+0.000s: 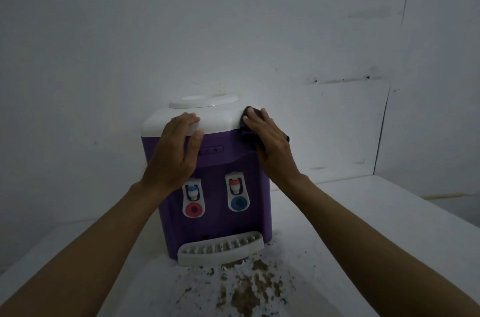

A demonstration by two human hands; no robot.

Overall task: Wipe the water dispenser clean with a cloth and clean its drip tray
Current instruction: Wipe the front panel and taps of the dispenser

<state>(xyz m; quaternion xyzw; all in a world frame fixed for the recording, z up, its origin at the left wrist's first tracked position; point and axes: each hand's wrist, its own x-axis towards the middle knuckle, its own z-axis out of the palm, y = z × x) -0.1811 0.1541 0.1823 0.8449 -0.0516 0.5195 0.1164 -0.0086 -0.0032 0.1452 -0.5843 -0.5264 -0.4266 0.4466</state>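
Plastic makes up the dispenser [215, 215]: a smooth, boxy purple body with rounded corners, capped by a glossy white top that carries a flat round lid [204, 101] just beyond the fingertips. A dark, soft cloth [250, 114] is bunched under the right hand [270, 142], against the upper right corner where the white top meets the purple body. Below the wrists, two white taps [193, 201] sit on the front, each above a coloured disc, one red and one blue. Lower still, between the forearms, the pale slotted drip tray [220, 249] juts from the base, its curved grille dotted with dark grime. The white worktop [363, 225] nearer the elbows is rough with brown, flaky stains [249, 288].

The left hand [174, 150] lies released and flat over the front left edge of the top, fingers straight on the white, thumb stretched along the purple front. The right hand presses the cloth with flat, straight fingers; its thumb is hidden. Both forearms reach forward, bare.
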